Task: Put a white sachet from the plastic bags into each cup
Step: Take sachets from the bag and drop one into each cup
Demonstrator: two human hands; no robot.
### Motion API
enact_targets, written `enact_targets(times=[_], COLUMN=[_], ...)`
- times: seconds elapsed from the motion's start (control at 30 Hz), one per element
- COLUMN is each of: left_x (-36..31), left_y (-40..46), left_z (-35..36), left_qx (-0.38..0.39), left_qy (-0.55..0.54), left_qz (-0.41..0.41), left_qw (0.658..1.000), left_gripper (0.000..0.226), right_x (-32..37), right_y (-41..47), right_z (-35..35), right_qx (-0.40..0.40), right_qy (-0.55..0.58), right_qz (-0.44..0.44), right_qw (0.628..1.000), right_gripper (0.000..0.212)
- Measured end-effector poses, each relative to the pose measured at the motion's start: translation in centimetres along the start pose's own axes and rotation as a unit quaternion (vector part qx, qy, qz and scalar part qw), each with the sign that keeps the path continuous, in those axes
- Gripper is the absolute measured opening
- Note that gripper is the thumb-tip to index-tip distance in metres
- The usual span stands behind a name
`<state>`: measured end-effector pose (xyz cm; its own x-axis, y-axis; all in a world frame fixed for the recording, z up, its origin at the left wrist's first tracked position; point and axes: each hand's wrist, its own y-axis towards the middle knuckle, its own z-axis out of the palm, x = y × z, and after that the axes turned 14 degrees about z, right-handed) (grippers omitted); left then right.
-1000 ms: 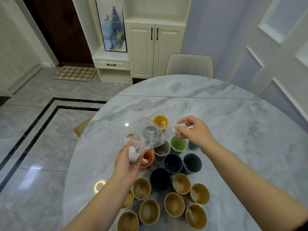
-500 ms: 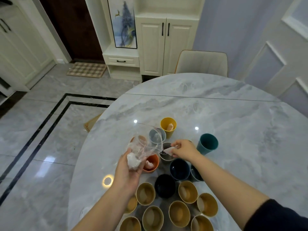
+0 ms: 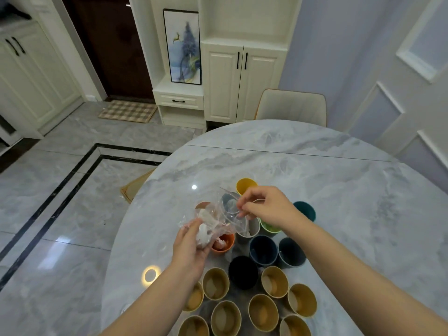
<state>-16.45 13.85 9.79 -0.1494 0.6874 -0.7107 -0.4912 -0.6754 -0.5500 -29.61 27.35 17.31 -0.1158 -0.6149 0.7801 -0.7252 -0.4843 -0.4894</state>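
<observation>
My left hand [image 3: 190, 246] grips a clear plastic bag [image 3: 225, 214] with white sachets [image 3: 203, 232] bunched at its bottom. My right hand [image 3: 269, 209] hovers over the cups with its curled fingertips at the bag's open mouth; whether they pinch anything is hidden. Below stand coloured cups: yellow [image 3: 246, 185], teal [image 3: 306, 209], green [image 3: 269, 228], grey [image 3: 251, 231] with a white sachet in it, orange [image 3: 224, 244] with a sachet, dark blue [image 3: 263, 249], slate [image 3: 291, 254] and black [image 3: 243, 271]. Several tan cups [image 3: 215, 283] with sachets fill the front rows.
The cups cluster near the left front of a round marble table [image 3: 351, 202], whose edge drops to the tiled floor on the left. A beige chair [image 3: 291, 107] stands at the far side. White cabinets [image 3: 240, 81] line the back wall.
My right hand carried a sachet down to the grey cup, left it there, and has come back up to the bag's mouth. My left hand kept the bag where it was.
</observation>
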Motion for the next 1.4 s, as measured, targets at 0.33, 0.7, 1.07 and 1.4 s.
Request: enact_targets(times=[0.33,0.7,1.07,1.4], left_x=[-0.8,-1.5,-1.5,-1.4], left_y=[-3.0,-4.0,-3.4,-1.8], left_z=[-0.2,-1.3,-1.4,-1.6], left_qx=[0.111,0.080,0.068,0.061], left_qy=[0.053,0.032,-0.125,-0.166], left_qz=[0.006,-0.035,-0.127,-0.131], left_qw=[0.992,0.996,0.982,0.975], left_gripper=[0.017,0.033,0.054,0.052], right_x=[-0.3,-0.8,-2.1,-9.9], right_y=[-2.2,-2.8,-2.3,4.2], right_z=[3.0,3.7,0.1,-3.7], right_qx=[-0.003,-0.003,-0.071,-0.214], right_qy=[-0.173,-0.159,0.081,0.054], right_qz=[-0.039,-0.044,0.017,0.115], right_qw=[0.984,0.986,0.994,0.969], right_gripper=[0.036,0.020,0.013,0.009])
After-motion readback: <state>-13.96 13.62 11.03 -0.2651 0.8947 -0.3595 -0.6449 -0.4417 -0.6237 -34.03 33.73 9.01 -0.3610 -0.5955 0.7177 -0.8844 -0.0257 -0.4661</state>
